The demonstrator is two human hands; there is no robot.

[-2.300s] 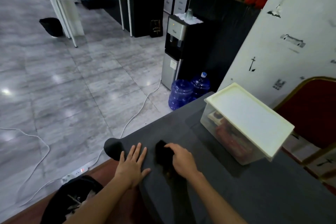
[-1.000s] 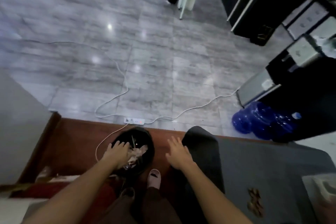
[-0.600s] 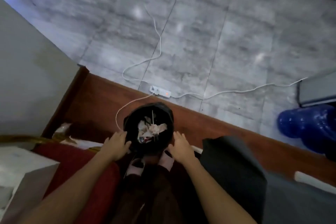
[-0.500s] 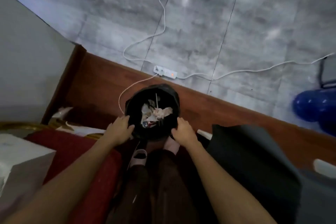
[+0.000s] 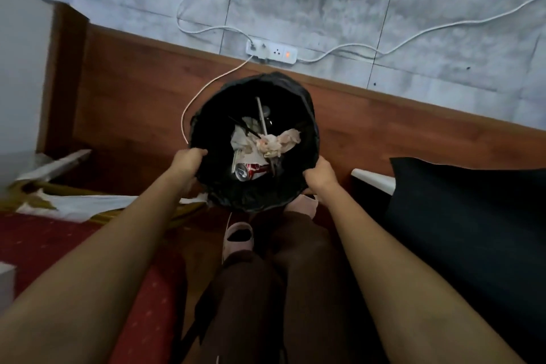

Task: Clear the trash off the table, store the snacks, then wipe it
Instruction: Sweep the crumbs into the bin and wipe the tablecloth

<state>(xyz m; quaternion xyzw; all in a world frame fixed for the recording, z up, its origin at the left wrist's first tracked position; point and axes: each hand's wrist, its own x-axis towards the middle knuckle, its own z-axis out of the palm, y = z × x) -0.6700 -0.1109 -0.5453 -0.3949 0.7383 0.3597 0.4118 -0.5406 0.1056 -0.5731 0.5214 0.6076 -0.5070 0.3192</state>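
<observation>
Trash bin, round and lined with a black bag, seen from straight above at the centre of the view, standing on the brown wooden floor strip. Inside: crumpled tissue, a red drink can lying on its side toward 6 o'clock, and a thin straw leaning toward 12 o'clock. Left hand at 8 o'clock of the bin, grip closed over the rim with fingers curled inside the bag edge. Right hand at 4 o'clock of the bin, grip wrapped on the outer rim, thumb side pressed against the bag. Both forearms stretched down toward the bin. Pink slipper just below the bin at 6 o'clock, with dark trousers under it. White power strip at 12 o'clock on the grey tile floor, its orange light on, white cables running to both sides. Desk with dark cover at 3 o'clock. Red chair seat at 8 o'clock, with white paper scraps lying near it.
</observation>
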